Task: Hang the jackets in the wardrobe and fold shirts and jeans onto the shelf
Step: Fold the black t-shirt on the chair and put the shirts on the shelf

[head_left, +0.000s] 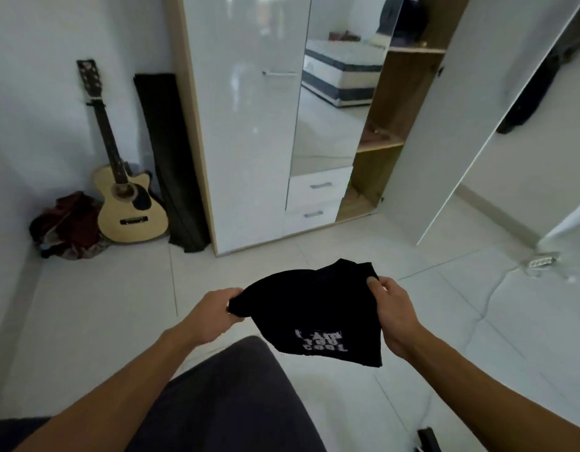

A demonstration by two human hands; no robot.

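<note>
A black shirt with white lettering hangs folded between my hands, low in the middle of the view. My left hand pinches its left corner and my right hand grips its right edge. Ahead stands the white wardrobe, its right door swung open. Inside it I see wooden shelves; something brownish lies on the middle one. A dark garment hangs at the far right, beyond the open door.
A guitar leans in the left corner beside a dark flat case. A heap of dark red clothes lies on the floor there. A white power strip and its cable lie on the tiles at right.
</note>
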